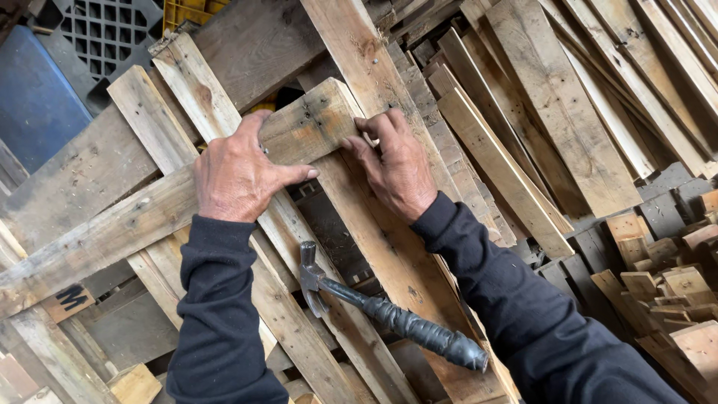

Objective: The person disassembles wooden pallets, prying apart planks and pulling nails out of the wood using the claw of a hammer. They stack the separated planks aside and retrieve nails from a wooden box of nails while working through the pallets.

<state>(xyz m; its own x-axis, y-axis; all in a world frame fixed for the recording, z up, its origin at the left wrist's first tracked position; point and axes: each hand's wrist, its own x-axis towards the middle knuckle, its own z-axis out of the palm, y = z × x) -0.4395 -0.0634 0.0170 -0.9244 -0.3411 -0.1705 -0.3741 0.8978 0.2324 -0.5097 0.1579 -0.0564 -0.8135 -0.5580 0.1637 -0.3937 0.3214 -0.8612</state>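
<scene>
A weathered wooden plank (112, 224) lies crosswise over a pallet's slats. My left hand (239, 176) presses down on the plank near its right end, fingers over the top edge. My right hand (396, 164) pinches at that end (329, 120), fingertips on its corner where it meets a long slat (389, 254); whether it holds a nail I cannot tell. A claw hammer (389, 318) with a dark taped handle rests on the slats between my forearms, untouched.
Loose boards (538, 112) lean in a heap at the upper right. Small wood offcut blocks (666, 277) pile at the right edge. A blue container (34, 105) and a black plastic crate (108, 34) sit at the upper left.
</scene>
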